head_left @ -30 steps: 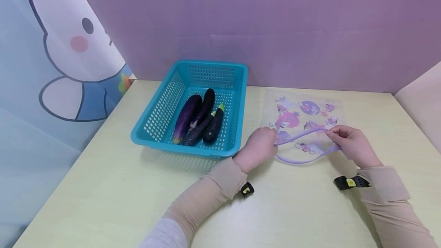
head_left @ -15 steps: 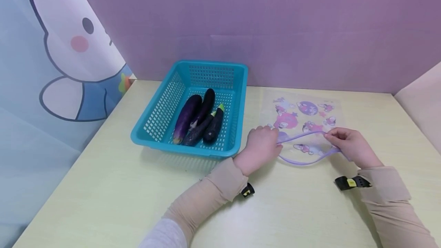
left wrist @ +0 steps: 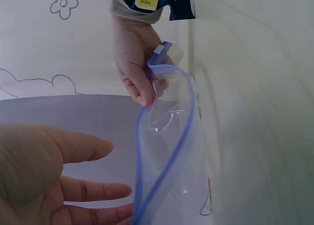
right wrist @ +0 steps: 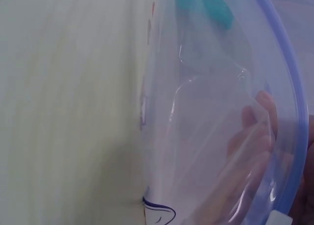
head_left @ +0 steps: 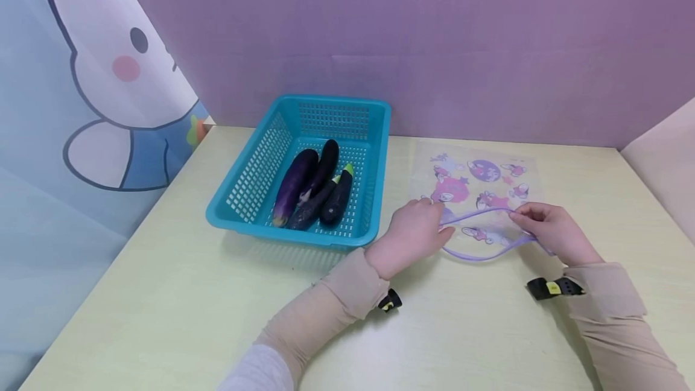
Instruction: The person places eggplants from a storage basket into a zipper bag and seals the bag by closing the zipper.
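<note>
A clear zip bag (head_left: 485, 172) printed with pink and purple pictures lies on the table, its lilac-edged mouth parted. My right hand (head_left: 555, 233) pinches the rim near the slider at the bag's right end. Through the clear film, the right wrist view shows some of its fingers (right wrist: 240, 161). My left hand (head_left: 414, 235) is at the left end of the mouth. In the left wrist view its thumb (left wrist: 88, 147) stands apart from the straight fingers, whose tips come up to the bag's edge; whether they touch it I cannot tell.
Left of the bag stands a blue-green plastic basket (head_left: 384, 186) holding several eggplants (head_left: 295, 189). A purple backdrop (head_left: 488, 53) rises behind the table (head_left: 461, 324). A cartoon-printed cloth (head_left: 38, 155) hangs at the left.
My left hand has moved slightly right, and its thumb has come away from the lilac rim. The right hand keeps its pinch and has barely moved.
</note>
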A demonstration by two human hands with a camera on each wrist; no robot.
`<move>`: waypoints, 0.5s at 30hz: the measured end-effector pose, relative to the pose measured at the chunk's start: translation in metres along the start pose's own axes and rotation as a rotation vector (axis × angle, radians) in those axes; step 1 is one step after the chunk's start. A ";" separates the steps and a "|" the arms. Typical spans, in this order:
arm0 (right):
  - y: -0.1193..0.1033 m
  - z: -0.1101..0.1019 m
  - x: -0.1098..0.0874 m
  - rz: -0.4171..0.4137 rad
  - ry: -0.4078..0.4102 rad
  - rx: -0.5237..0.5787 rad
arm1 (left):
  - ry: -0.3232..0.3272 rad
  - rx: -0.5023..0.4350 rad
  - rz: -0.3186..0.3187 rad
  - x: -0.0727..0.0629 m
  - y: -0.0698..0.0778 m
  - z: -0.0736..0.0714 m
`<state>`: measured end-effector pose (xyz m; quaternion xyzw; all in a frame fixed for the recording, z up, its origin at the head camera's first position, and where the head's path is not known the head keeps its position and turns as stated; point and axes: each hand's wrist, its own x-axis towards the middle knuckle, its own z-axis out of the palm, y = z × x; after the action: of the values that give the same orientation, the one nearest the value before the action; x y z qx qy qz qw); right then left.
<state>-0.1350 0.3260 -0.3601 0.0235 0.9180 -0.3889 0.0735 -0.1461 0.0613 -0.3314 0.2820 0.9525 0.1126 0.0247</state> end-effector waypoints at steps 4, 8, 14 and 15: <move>0.000 0.000 -0.001 0.004 -0.006 0.004 | 0.010 -0.013 0.032 -0.003 0.001 -0.006; 0.000 0.000 -0.003 0.007 -0.009 0.007 | 0.004 -0.054 0.039 -0.005 0.001 -0.014; 0.000 0.000 -0.001 -0.002 -0.010 0.005 | 0.000 -0.115 0.035 -0.008 0.000 -0.021; -0.001 0.000 -0.001 -0.003 -0.010 0.003 | 0.000 -0.125 0.033 -0.009 0.000 -0.022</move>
<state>-0.1339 0.3252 -0.3596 0.0204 0.9172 -0.3903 0.0773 -0.1411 0.0522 -0.3097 0.2955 0.9388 0.1720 0.0405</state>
